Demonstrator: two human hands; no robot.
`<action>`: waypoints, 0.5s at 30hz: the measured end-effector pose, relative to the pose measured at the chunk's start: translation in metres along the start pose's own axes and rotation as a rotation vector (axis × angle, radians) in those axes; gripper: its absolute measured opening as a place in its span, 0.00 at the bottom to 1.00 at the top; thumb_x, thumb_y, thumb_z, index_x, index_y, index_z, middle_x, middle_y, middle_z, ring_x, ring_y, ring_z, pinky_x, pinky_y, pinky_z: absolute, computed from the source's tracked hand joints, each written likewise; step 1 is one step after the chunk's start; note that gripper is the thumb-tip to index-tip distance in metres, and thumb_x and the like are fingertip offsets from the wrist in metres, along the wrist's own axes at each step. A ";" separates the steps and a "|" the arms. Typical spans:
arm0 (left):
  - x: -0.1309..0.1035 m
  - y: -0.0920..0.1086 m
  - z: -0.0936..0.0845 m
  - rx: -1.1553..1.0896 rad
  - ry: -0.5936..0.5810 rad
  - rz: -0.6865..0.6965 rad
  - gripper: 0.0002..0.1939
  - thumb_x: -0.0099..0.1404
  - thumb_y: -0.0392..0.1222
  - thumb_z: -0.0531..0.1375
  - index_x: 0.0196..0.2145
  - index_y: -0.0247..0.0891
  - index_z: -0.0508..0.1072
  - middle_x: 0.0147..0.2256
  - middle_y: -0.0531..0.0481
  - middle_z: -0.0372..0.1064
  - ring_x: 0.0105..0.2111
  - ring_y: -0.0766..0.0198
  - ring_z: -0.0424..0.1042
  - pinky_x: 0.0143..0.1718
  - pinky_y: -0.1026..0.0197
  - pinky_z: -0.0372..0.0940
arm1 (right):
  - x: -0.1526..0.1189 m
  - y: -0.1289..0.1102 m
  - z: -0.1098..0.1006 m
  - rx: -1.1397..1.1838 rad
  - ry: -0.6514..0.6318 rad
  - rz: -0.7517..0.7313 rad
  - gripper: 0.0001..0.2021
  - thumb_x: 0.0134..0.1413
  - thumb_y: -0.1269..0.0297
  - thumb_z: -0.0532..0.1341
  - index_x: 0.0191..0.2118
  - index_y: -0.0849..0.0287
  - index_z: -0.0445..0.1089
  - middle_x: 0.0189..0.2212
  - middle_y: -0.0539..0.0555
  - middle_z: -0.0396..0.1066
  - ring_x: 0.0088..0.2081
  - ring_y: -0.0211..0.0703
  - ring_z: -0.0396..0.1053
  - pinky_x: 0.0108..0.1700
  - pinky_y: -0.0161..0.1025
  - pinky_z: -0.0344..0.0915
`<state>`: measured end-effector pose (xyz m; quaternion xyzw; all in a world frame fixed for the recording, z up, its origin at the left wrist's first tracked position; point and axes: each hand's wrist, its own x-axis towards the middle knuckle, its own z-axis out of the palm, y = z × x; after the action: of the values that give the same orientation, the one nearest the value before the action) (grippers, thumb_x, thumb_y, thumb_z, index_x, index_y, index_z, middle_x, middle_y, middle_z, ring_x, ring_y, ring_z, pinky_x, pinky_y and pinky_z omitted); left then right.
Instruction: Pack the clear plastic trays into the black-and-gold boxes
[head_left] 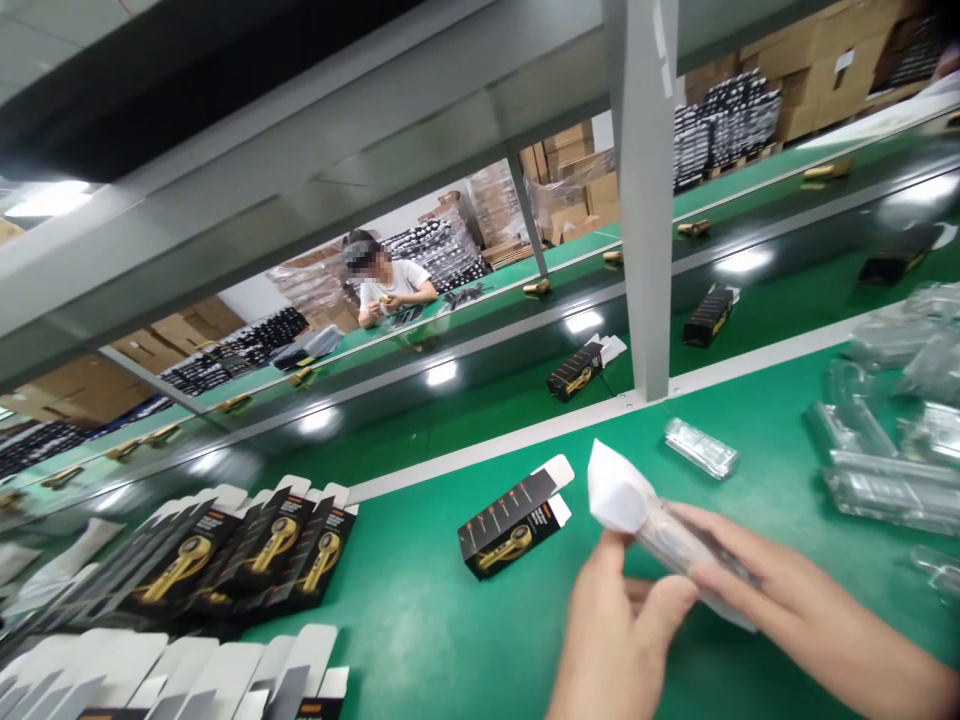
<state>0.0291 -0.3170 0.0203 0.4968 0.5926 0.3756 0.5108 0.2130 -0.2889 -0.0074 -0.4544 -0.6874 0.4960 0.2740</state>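
My left hand (pixel 619 630) and my right hand (pixel 757 575) both grip a clear plastic blister pack (pixel 667 535) with a white folded paper sheet (pixel 615 490) against its far end, low in the middle-right of the head view. An open black carton printed with a gold tool (pixel 514 520) lies on the green table just left of my hands, flap open. A single clear blister shell (pixel 701 447) rests beyond my hands near the grey post.
Flat black cartons fan out at the left (pixel 247 550), white-flapped ones at the bottom left (pixel 187 680). A heap of clear shells (pixel 892 430) fills the right. A grey post (pixel 649 200) rises ahead; cartons (pixel 577 370) ride the conveyor. A person (pixel 386 285) works across it.
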 end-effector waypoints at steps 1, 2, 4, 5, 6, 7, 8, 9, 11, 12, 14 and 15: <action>0.003 0.002 -0.018 0.260 0.035 0.069 0.27 0.60 0.52 0.59 0.56 0.42 0.64 0.52 0.43 0.67 0.46 0.52 0.70 0.48 0.52 0.64 | 0.002 0.001 -0.007 0.082 0.010 0.066 0.28 0.59 0.44 0.51 0.62 0.49 0.55 0.53 0.56 0.68 0.44 0.53 0.72 0.44 0.44 0.72; 0.008 0.003 -0.037 0.526 0.111 0.114 0.27 0.61 0.53 0.57 0.56 0.42 0.64 0.55 0.43 0.64 0.50 0.51 0.67 0.52 0.50 0.60 | 0.005 0.004 -0.014 0.153 0.030 0.139 0.30 0.58 0.42 0.51 0.62 0.49 0.54 0.51 0.57 0.69 0.39 0.52 0.73 0.39 0.43 0.74; 0.022 0.003 -0.070 1.009 0.265 0.145 0.30 0.62 0.54 0.56 0.58 0.37 0.61 0.58 0.39 0.59 0.56 0.46 0.59 0.57 0.45 0.53 | 0.014 0.010 -0.029 0.244 0.081 0.271 0.33 0.55 0.40 0.53 0.62 0.48 0.54 0.50 0.57 0.69 0.37 0.52 0.73 0.33 0.41 0.74; 0.029 0.001 -0.083 1.177 0.292 0.129 0.31 0.61 0.53 0.57 0.58 0.35 0.61 0.56 0.37 0.61 0.56 0.44 0.60 0.56 0.43 0.54 | 0.020 0.013 -0.036 0.264 0.111 0.315 0.32 0.53 0.39 0.55 0.61 0.47 0.56 0.52 0.56 0.68 0.41 0.53 0.72 0.33 0.40 0.74; 0.035 -0.002 -0.093 1.288 0.286 0.105 0.32 0.60 0.52 0.59 0.57 0.33 0.62 0.53 0.35 0.64 0.52 0.43 0.63 0.53 0.43 0.57 | 0.025 0.015 -0.042 0.273 0.134 0.345 0.31 0.52 0.40 0.56 0.60 0.46 0.58 0.54 0.55 0.66 0.45 0.54 0.70 0.35 0.39 0.74; 0.040 -0.006 -0.099 1.343 0.264 0.080 0.32 0.58 0.51 0.61 0.56 0.33 0.63 0.49 0.35 0.68 0.48 0.43 0.67 0.49 0.45 0.61 | 0.030 0.017 -0.046 0.275 0.143 0.365 0.30 0.52 0.40 0.57 0.59 0.45 0.60 0.56 0.54 0.64 0.49 0.54 0.68 0.37 0.38 0.73; 0.043 -0.011 -0.102 1.358 0.239 0.065 0.31 0.57 0.50 0.62 0.55 0.33 0.65 0.44 0.36 0.70 0.43 0.45 0.70 0.44 0.47 0.64 | 0.033 0.019 -0.050 0.272 0.142 0.381 0.29 0.51 0.40 0.58 0.57 0.44 0.62 0.57 0.52 0.63 0.51 0.55 0.66 0.38 0.38 0.73; 0.043 -0.016 -0.102 1.357 0.223 0.061 0.30 0.56 0.50 0.63 0.54 0.34 0.66 0.41 0.38 0.72 0.40 0.47 0.71 0.41 0.51 0.65 | 0.036 0.020 -0.051 0.266 0.139 0.395 0.28 0.51 0.40 0.58 0.56 0.44 0.63 0.57 0.51 0.63 0.52 0.54 0.65 0.37 0.37 0.72; 0.040 -0.024 -0.098 1.372 0.215 0.071 0.27 0.59 0.51 0.61 0.53 0.35 0.66 0.40 0.40 0.72 0.39 0.49 0.72 0.38 0.54 0.66 | 0.039 0.019 -0.051 0.249 0.101 0.402 0.28 0.51 0.40 0.58 0.55 0.44 0.65 0.53 0.52 0.67 0.49 0.53 0.67 0.34 0.35 0.71; 0.037 -0.026 -0.095 1.377 0.215 0.077 0.26 0.60 0.51 0.60 0.53 0.36 0.66 0.41 0.41 0.71 0.39 0.51 0.72 0.38 0.56 0.66 | 0.040 0.017 -0.050 0.244 0.059 0.389 0.27 0.51 0.41 0.59 0.55 0.45 0.65 0.49 0.52 0.70 0.46 0.51 0.69 0.30 0.34 0.70; 0.029 -0.028 -0.090 1.354 0.217 0.097 0.24 0.63 0.52 0.57 0.53 0.38 0.65 0.42 0.43 0.71 0.41 0.54 0.72 0.40 0.58 0.65 | 0.040 0.012 -0.045 0.268 -0.058 0.324 0.26 0.51 0.43 0.60 0.54 0.48 0.66 0.38 0.52 0.74 0.35 0.46 0.70 0.23 0.31 0.65; 0.026 -0.028 -0.089 1.323 0.218 0.114 0.23 0.64 0.52 0.56 0.53 0.38 0.64 0.43 0.44 0.71 0.41 0.55 0.71 0.40 0.59 0.65 | 0.041 0.008 -0.042 0.307 -0.130 0.282 0.26 0.52 0.44 0.60 0.53 0.50 0.66 0.34 0.52 0.73 0.29 0.42 0.69 0.20 0.29 0.62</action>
<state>-0.0629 -0.2922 0.0050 0.6948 0.7190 0.0076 0.0154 0.2328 -0.2333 -0.0033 -0.4659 -0.5497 0.6565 0.2231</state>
